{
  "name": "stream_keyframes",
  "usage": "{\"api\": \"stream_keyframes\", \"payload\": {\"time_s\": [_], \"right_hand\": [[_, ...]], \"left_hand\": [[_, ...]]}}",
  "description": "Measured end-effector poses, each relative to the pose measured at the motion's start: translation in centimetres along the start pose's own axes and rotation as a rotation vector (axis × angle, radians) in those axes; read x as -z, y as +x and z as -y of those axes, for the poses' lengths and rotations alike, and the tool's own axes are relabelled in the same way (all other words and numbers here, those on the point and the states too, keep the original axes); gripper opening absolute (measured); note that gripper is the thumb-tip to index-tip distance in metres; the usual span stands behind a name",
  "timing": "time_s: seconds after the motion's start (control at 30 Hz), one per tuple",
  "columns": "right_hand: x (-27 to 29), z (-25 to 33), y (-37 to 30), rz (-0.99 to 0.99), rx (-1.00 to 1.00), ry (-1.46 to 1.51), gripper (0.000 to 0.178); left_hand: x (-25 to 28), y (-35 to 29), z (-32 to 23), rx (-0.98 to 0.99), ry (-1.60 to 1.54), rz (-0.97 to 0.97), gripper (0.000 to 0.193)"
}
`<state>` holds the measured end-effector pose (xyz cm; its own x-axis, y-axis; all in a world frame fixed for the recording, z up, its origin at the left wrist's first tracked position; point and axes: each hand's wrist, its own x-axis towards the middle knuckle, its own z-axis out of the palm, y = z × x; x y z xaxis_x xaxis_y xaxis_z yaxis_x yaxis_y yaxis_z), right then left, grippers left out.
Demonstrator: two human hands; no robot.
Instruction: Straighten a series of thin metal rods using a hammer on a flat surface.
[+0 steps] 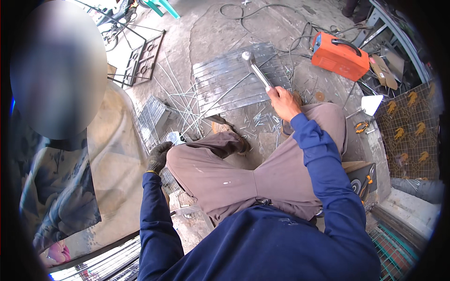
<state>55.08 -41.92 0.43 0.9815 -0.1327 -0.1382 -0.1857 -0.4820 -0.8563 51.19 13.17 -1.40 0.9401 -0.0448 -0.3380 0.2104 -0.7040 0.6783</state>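
Note:
In my bare right hand (285,104) is a metal hammer (259,72), gripped by its handle. Its rounded head points away from me, above a slatted grey metal panel (225,82) on the ground. A thin rod (229,91) lies slantwise across that panel. My left hand (159,157), in a dark glove, is beside my left knee with its fingers curled; what they hold, if anything, is hidden. Just past it is a small whitish-blue thing (175,137) whose kind I cannot make out. Thin metal rods (180,104) lie crisscrossed left of the panel.
An orange machine with a black handle (340,56) stands at the far right, with cables (300,44) behind it. Short metal pieces (265,117) litter the ground. Orange-handled pliers (361,127) lie right of my knee. At left is a person (56,178) beside a beige cloth (115,140).

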Motion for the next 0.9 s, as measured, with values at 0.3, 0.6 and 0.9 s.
{"api": "stream_keyframes", "payload": {"time_s": [0.3,0.6,0.9], "right_hand": [[0.2,-0.1,0.0,-0.032,-0.007,0.046,0.049],[-1.0,2.3,-3.2,0.136,0.101,-0.132,0.047],[-0.7,4.7,-3.8,0.096,0.106,-0.018,0.055]], "left_hand": [[-0.2,0.6,-2.4,-0.049,0.107,0.007,0.025],[0.3,1.1,-1.0,-0.127,0.220,-0.027,0.024],[-0.3,1.1,-3.3,-0.100,0.193,-0.011,0.024]]}}
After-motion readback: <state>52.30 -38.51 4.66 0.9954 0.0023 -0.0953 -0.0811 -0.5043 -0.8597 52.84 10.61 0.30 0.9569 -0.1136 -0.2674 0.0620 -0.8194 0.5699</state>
